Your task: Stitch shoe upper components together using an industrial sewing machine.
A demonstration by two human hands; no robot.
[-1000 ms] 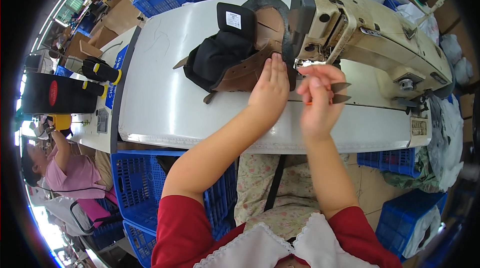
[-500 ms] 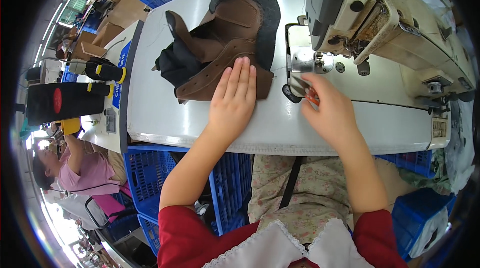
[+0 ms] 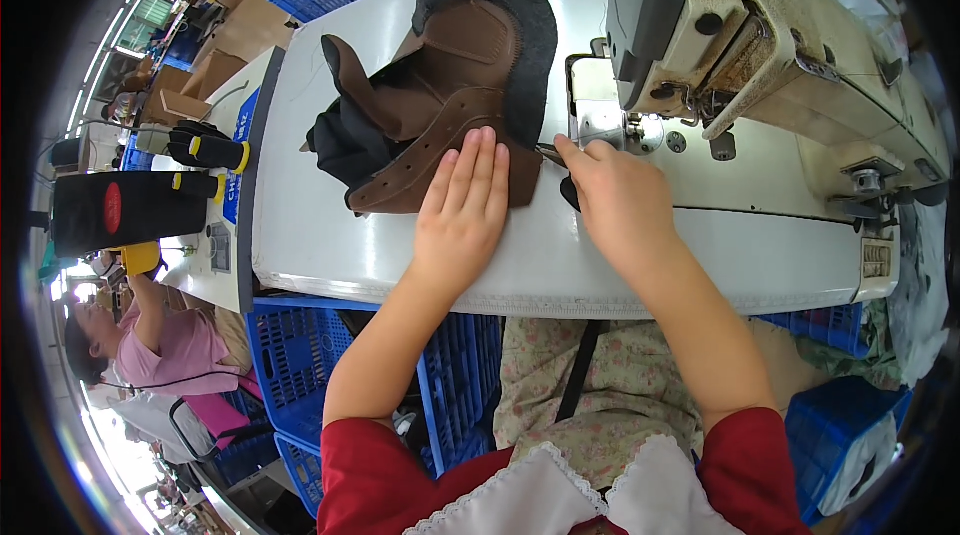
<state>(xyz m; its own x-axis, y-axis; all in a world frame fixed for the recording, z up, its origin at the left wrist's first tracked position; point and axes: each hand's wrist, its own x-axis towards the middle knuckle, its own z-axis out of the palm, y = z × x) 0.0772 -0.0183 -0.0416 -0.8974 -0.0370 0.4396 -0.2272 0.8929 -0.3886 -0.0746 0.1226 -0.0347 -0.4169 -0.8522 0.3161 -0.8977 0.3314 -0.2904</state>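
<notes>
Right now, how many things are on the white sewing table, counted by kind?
Brown leather pieces: 1 stitched bundle
Sewing machines: 1
Hands: 2, left hand flat on the leather, right hand near the needle
Total: 4

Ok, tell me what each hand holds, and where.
Left hand presses flat on the brown leather piece, gripping nothing. Right hand pinches something thin and dark; unclear what.
</notes>
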